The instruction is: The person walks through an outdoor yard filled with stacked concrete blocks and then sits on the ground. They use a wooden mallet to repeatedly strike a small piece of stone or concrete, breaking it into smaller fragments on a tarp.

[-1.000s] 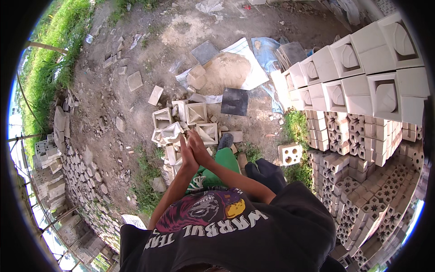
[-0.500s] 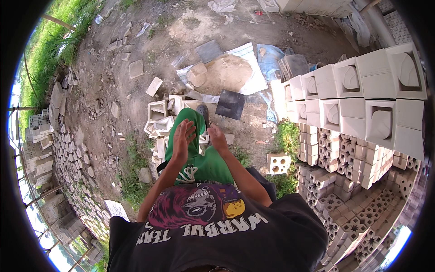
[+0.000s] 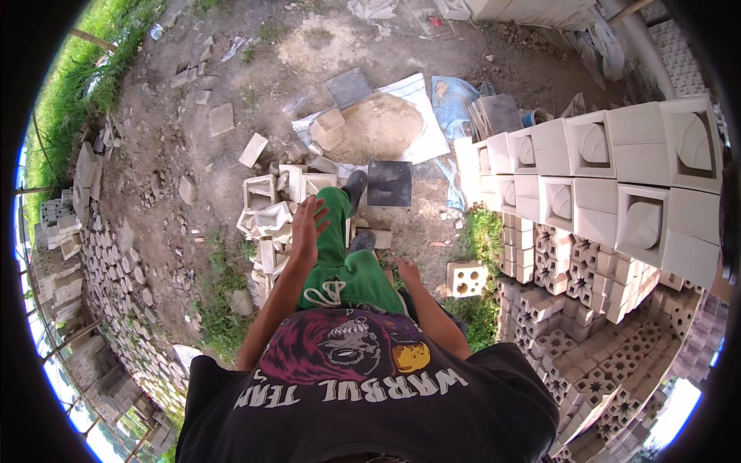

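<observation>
My left hand (image 3: 307, 231) is raised over the left leg of my green trousers (image 3: 333, 239). It is open, its fingers stretched out with nothing in them. Low beside my right thigh hangs my right hand (image 3: 407, 271); its fingers are bunched in view and too small to make out. Ahead of my dark clogs (image 3: 354, 189) lies a black square board (image 3: 390, 184) on the ground. Past it, a pile of sand (image 3: 386, 127) sits on a white sheet (image 3: 426, 139), with a pale block (image 3: 328, 130) at its left edge.
Hollow and broken blocks (image 3: 261, 193) are heaped by my left leg. A block with round holes (image 3: 467, 278) sits to the right. Beyond it rise stacked cream blocks (image 3: 641, 143) and patterned vent blocks (image 3: 594, 382). A grey slab (image 3: 350, 88) and blue sheeting (image 3: 451, 104) lie farther off.
My hands have moved apart. The right one has dropped back beside my thigh, while the left stays raised. Both clogs now show as my legs have shifted.
</observation>
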`<state>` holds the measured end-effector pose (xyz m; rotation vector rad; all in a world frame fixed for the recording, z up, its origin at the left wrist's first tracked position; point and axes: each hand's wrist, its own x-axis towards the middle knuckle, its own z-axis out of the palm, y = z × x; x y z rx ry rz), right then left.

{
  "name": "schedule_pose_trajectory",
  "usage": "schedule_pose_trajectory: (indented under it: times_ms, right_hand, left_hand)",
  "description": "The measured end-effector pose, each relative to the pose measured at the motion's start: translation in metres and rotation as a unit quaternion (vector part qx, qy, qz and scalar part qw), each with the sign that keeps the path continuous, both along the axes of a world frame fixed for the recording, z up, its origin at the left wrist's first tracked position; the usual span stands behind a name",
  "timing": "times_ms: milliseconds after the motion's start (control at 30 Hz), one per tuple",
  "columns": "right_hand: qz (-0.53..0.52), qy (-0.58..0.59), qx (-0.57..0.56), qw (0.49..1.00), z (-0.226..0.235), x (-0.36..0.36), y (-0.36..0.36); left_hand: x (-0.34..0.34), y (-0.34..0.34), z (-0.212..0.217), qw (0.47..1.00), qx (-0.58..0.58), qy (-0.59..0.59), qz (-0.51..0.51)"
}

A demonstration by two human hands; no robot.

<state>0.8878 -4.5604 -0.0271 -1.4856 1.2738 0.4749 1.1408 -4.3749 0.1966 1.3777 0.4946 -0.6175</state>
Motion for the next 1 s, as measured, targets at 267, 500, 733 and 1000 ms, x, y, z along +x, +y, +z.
schedule_pose_trajectory:
  times_ms: [267, 500, 733, 1000]
  right_hand:
    - [0.084, 0.078, -0.025, 0.993, -0.008, 0.048, -0.023]
    - [0.033, 0.042, -0.035, 0.998, 0.016, 0.155, -0.078]
    - [0.015, -0.015, -0.135, 0.991, 0.061, 0.246, -0.116]
    - [0.104, -0.044, -0.161, 0.981, 0.079, 0.305, -0.125]
  left_hand:
    - [0.054, -0.004, -0.03, 0.999, 0.012, 0.051, 0.013]
    - [0.144, -0.003, -0.09, 0.993, -0.013, 0.105, 0.044]
    - [0.221, -0.003, -0.103, 0.991, -0.028, 0.123, 0.044]
    - [0.255, -0.005, -0.118, 0.988, -0.04, 0.137, 0.064]
